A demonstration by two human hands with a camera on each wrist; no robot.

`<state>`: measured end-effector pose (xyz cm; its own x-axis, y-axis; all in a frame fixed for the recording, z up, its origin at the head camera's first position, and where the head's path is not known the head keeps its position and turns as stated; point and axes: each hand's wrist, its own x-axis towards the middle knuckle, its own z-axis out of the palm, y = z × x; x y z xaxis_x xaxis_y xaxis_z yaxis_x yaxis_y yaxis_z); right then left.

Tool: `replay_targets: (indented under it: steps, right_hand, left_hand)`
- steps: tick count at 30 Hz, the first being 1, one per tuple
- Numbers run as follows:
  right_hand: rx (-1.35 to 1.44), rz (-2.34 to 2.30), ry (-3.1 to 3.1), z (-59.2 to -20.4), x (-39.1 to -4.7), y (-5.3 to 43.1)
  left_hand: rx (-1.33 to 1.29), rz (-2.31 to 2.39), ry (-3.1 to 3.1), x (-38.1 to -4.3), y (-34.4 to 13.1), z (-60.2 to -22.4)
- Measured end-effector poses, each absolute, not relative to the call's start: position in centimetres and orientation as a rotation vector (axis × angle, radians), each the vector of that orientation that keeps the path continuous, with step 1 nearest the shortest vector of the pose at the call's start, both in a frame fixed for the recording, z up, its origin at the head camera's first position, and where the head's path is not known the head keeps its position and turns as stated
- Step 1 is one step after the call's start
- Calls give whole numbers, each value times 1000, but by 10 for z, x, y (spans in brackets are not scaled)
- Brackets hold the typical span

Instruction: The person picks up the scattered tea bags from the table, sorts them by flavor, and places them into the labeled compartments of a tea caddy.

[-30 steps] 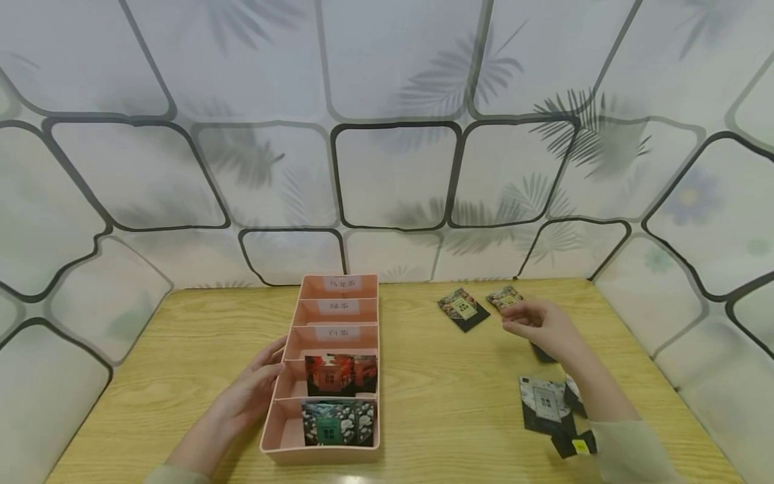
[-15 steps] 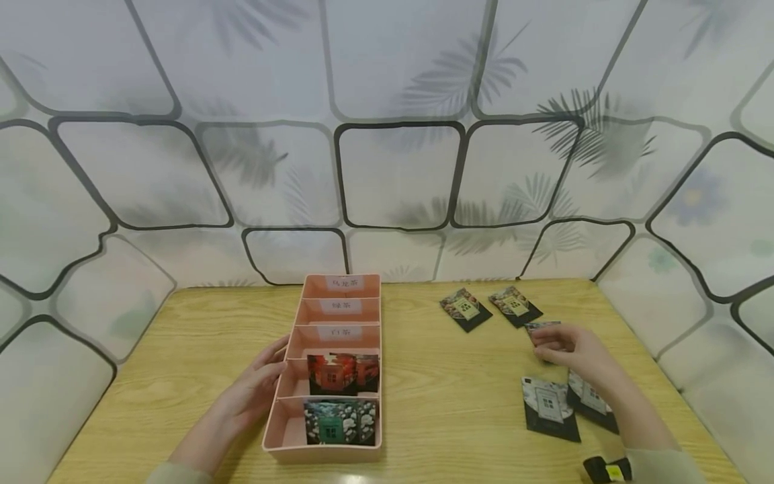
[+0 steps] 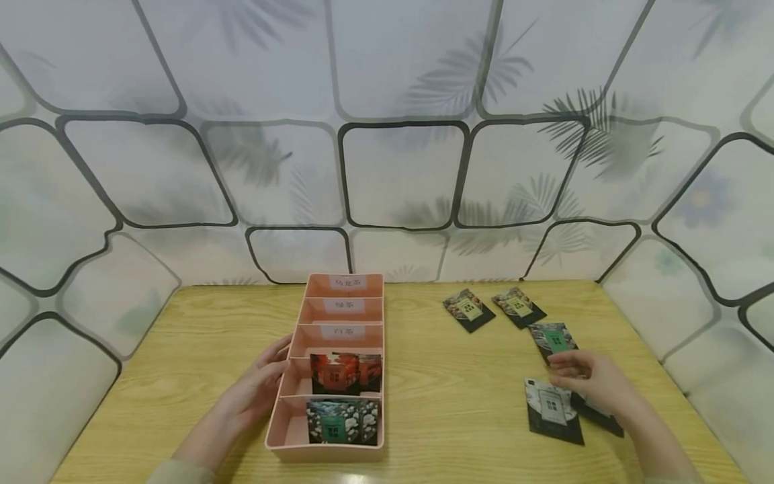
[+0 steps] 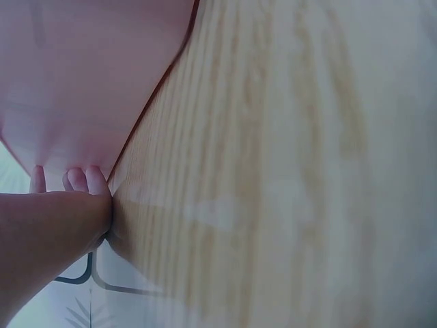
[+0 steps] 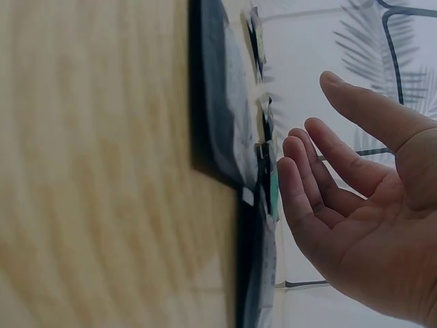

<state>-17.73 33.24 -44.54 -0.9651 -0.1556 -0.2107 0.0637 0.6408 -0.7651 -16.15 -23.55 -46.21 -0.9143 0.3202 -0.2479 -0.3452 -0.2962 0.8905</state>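
In the head view, a pink divided box (image 3: 325,456) stands left of centre. My left hand (image 3: 254,388) rests against its left side; in the left wrist view, the fingertips (image 4: 95,181) touch the pink wall. The front compartment holds green-labelled tea sachets (image 3: 332,425); red ones (image 3: 334,374) stand in the compartment behind. My right hand (image 3: 598,384) hovers over the sachets on the right, holding nothing, its fingers loosely bent in the right wrist view. By its fingertips lies a green-labelled sachet (image 3: 553,336). Below are two white-labelled sachets (image 3: 551,410), one partly covered by the hand.
Two yellow-labelled sachets (image 3: 468,309) lie farther back on the wooden table (image 3: 447,403). Paper labels (image 3: 343,332) with writing mark the box's three rear compartments. A patterned curtain-like backdrop (image 3: 399,175) encloses the table at the back and sides.
My right hand has moved from the yellow-labelled sachets toward me and rightward, uncovering the green-labelled sachet. My left hand stays at the box. The view has shifted slightly.
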Motion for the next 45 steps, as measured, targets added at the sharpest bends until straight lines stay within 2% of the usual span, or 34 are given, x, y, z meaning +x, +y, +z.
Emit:
replay_targets:
  steps: [9,22,31,45]
  right_hand:
    - [-83,-1270,2577,-456,-172,335]
    - [-269,-1082,2646,-461,-171,335]
    - [-406,-964,2768,-462,-170,332]
    - [-438,-819,2856,-461,-173,329]
  left_hand:
    - [0,2233,1557,-163,-238,-466]
    - [75,2211,1504,-163,-241,-466]
    - [-71,2192,1590,-163,-236,-464]
    - [-75,2178,1608,-165,-236,-464]
